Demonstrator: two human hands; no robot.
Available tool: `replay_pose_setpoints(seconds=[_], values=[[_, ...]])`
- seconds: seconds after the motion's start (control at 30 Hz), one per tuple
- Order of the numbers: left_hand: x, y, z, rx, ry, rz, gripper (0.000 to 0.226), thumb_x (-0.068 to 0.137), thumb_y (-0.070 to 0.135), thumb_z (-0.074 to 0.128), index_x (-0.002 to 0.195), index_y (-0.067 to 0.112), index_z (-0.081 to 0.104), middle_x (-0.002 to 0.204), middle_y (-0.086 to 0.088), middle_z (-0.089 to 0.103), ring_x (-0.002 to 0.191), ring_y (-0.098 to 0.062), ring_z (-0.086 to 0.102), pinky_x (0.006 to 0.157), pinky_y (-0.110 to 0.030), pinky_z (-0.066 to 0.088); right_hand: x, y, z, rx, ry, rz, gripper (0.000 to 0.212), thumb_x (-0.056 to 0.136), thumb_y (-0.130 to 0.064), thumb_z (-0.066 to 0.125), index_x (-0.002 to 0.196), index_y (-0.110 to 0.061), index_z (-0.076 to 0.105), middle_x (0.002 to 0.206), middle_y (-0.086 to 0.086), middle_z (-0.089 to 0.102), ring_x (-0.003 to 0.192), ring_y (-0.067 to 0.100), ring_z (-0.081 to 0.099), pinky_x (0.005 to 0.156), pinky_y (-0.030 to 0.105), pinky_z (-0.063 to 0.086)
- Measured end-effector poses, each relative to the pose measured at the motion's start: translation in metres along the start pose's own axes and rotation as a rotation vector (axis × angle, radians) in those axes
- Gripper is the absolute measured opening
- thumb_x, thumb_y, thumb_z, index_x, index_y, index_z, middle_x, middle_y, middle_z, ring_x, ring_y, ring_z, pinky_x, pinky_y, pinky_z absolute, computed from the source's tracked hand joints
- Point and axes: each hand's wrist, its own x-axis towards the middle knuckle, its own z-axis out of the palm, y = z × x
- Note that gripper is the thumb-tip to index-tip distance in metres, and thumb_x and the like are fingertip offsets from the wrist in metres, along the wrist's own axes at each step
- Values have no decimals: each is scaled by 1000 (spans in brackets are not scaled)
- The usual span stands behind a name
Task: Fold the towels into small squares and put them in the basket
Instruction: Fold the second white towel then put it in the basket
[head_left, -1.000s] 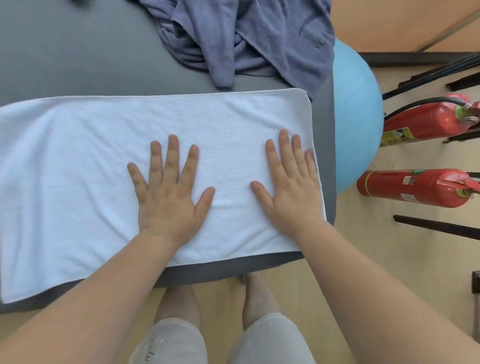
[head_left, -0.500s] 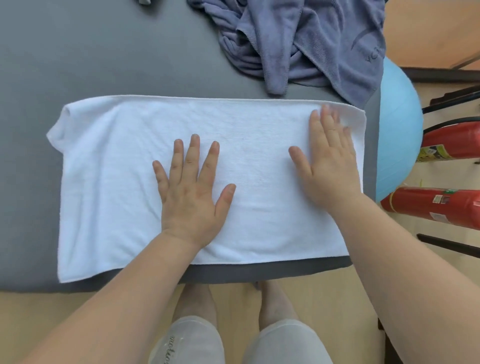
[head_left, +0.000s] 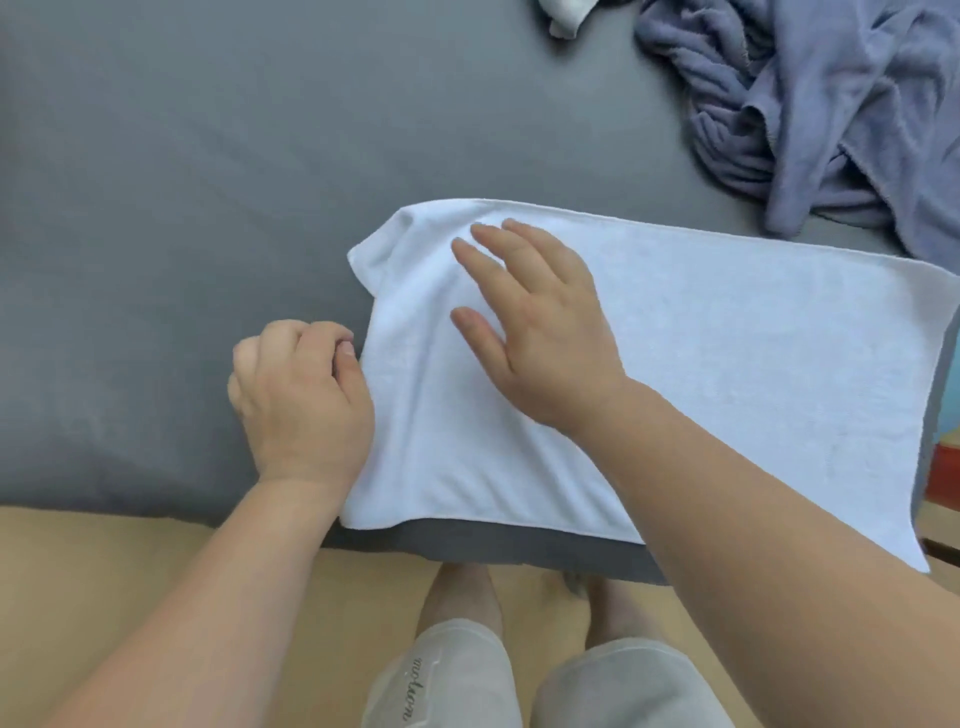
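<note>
right hand (head_left: 530, 332) lies flat on the white rectangular terry towel (head_left: 727, 364), probably pinning it; left hand (head_left: 301, 400) curls at its left edge, grip unclear.

blue towel (head_left: 831, 104) cropped, white cloth (head_left: 567, 18) cropped

Flat towel (head_left: 727, 364) on table (head_left: 208, 208), crumpled towel (head_left: 831, 104) behind.

Grey padded table (head_left: 208, 182) across the upper view, tan floor (head_left: 104, 561) below its near edge, soft even light
</note>
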Motion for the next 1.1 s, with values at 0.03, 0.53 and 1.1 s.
replay_pose_setpoints(seconds=[0.03, 0.53, 1.1], values=[[1, -9, -3, 4, -34, -26, 11, 93, 19, 55, 93, 15, 66, 94, -4, 60, 89, -29, 43, 79, -38, 36, 15, -12, 6, -9, -12, -46, 41, 99, -33, 52, 132, -11, 64, 136, 9, 62, 130, 34, 52, 106, 49, 41], [-41, -35, -10, -141, -419, -17, 38, 86, 30, 65, 62, 16, 39, 60, 4, 42, 63, -22, 44, 53, -35, 38, 109, -52, 54, -345, -448, 2, 24, 91, -45, 60, 105, -25, 60, 96, -3, 56, 94, 25, 46, 75, 35, 31], [-23, -29, -35, -521, -391, -465, 45, 81, 29, 77, 111, 38, 45, 72, -4, 63, 69, -9, 60, 61, -29, 48, 111, -47, 43, 713, -149, 658, 16, 82, -29, 76, 78, -15, 68, 72, 2, 69, 64, 13, 61, 63, 40, 58]])
